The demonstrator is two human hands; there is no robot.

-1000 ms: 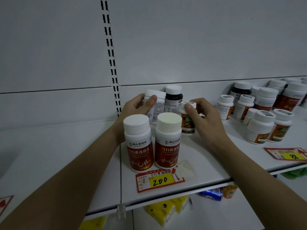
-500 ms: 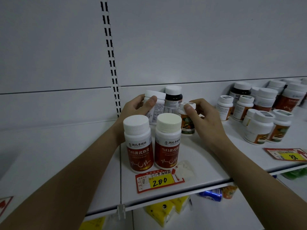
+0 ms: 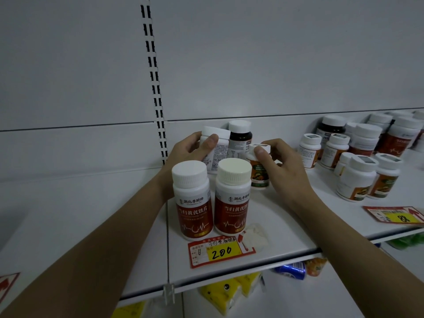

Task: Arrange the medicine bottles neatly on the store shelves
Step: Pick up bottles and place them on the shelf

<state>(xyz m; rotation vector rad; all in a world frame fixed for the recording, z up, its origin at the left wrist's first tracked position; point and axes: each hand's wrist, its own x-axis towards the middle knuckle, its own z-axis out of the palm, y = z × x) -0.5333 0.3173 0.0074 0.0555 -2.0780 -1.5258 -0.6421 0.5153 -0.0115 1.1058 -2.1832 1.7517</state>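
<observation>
Two tall white bottles with red labels [image 3: 192, 200] [image 3: 232, 198] stand side by side at the front of the white shelf [image 3: 286, 237]. Behind them my left hand [image 3: 188, 150] grips a white bottle with a printed label [image 3: 218, 150], which leans slightly. A dark bottle with a white cap [image 3: 239, 136] stands by the back wall. My right hand [image 3: 280, 166] holds a small orange-labelled bottle [image 3: 259, 173] by its cap and side; it stands on the shelf.
A group of several white-capped bottles [image 3: 362, 161] fills the right part of the shelf. Price tags lie at the front edge: "200" [image 3: 221, 250] and "88" [image 3: 399, 216]. A crumpled white scrap [image 3: 255, 235] lies by the tag. Packets sit on the lower shelf [image 3: 231, 292].
Almost nothing moved; both hands keep their hold on the same bottles, with the right fingers shifting slightly on the small bottle's cap.
</observation>
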